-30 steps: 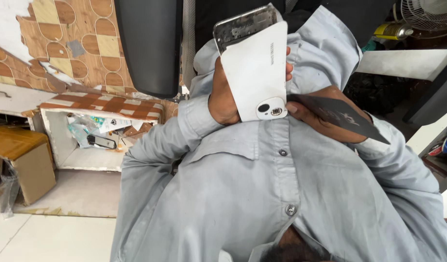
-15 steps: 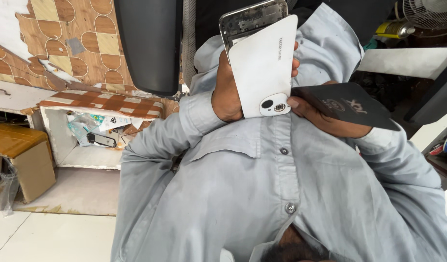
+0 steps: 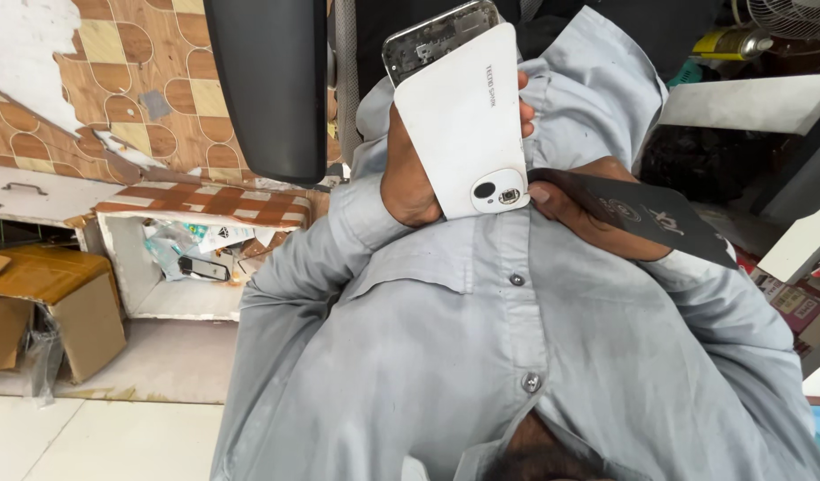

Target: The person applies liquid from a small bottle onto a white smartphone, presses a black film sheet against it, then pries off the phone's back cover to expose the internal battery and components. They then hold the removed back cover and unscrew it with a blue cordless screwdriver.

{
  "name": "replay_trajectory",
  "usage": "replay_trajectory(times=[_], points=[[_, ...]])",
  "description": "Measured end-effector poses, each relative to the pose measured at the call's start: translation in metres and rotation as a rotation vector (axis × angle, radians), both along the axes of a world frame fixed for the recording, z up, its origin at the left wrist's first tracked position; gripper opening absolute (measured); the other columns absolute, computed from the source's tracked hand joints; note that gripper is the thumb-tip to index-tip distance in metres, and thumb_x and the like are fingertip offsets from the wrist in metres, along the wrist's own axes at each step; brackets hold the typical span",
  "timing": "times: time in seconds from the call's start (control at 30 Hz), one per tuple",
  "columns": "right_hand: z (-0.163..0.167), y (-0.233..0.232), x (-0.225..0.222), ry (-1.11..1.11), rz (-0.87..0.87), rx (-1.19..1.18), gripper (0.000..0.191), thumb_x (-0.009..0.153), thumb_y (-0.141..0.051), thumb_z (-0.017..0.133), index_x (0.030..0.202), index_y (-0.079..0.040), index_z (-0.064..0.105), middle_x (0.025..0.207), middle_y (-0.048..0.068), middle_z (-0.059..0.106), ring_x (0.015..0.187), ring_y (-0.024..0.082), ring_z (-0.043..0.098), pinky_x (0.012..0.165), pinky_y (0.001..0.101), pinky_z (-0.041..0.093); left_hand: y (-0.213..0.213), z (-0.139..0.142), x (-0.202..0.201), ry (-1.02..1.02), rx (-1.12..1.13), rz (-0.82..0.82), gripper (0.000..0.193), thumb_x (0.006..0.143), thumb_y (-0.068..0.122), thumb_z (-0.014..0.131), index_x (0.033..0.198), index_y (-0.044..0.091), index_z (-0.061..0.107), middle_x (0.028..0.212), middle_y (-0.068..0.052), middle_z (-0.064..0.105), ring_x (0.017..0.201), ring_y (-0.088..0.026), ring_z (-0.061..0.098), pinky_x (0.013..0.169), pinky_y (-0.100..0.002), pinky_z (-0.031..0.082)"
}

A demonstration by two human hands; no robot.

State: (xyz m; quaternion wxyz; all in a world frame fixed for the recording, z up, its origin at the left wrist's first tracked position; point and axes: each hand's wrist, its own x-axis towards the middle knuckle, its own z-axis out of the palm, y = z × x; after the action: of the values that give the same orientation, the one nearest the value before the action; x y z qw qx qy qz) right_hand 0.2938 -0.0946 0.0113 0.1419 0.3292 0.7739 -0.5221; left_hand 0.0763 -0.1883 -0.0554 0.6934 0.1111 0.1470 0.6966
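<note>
Gripping phone with left hand, fingers wrapped round; pinching card in right hand, prying back cover, seemingly part-lifted, not yet off.

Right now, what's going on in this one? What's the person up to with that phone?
The person holds a white phone back side up in the left hand, close against their grey shirt. The right hand grips a thin dark card, its tip at the phone's edge beside the camera module. At the far end, the white back looks offset from the metal frame.
</note>
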Motion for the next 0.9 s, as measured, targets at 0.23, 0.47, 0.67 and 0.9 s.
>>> replay_trajectory(times=[0.23,0.47,0.67,0.9], points=[[0.004,0.002,-0.002,-0.058,0.015,-0.006,0.044,0.102,-0.037,0.056,0.085,-0.001,0.073,0.057,0.013,0.066,0.043,0.024,0.059,0.049,0.0379,0.047,0.002,-0.003,-0.003,-0.036,0.008,-0.072,0.046,0.11,0.015,0.071,0.146,-0.006,0.051,0.128,-0.023,0.067,0.115,-0.027,0.071,0.1,-0.037,0.062],[0.001,0.006,-0.001,-0.075,0.02,0.018,0.044,0.102,-0.036,0.055,0.082,-0.001,0.071,0.052,0.014,0.062,0.039,0.024,0.054,0.046,0.0387,0.043,0.009,0.001,-0.001,0.073,0.021,0.009,0.046,0.109,0.017,0.071,0.143,-0.008,0.052,0.132,-0.022,0.066,0.111,-0.027,0.073,0.098,-0.039,0.064],[0.002,0.01,0.005,0.115,0.003,0.039,0.039,0.106,-0.03,0.057,0.081,-0.002,0.065,0.056,0.009,0.057,0.046,0.018,0.051,0.05,0.0341,0.042,0.022,0.001,-0.002,0.023,0.074,-0.056,0.047,0.111,0.022,0.069,0.144,-0.007,0.051,0.131,-0.021,0.067,0.114,-0.025,0.072,0.099,-0.036,0.063],[0.018,0.059,0.009,0.472,0.046,0.036,0.038,0.09,-0.045,0.066,0.089,-0.006,0.067,0.07,-0.001,0.063,0.061,0.012,0.06,0.057,0.0254,0.049,0.06,0.017,-0.014,0.008,0.178,-0.124,0.055,0.112,0.034,0.064,0.149,-0.003,0.046,0.129,-0.018,0.067,0.122,-0.023,0.068,0.109,-0.032,0.058]])
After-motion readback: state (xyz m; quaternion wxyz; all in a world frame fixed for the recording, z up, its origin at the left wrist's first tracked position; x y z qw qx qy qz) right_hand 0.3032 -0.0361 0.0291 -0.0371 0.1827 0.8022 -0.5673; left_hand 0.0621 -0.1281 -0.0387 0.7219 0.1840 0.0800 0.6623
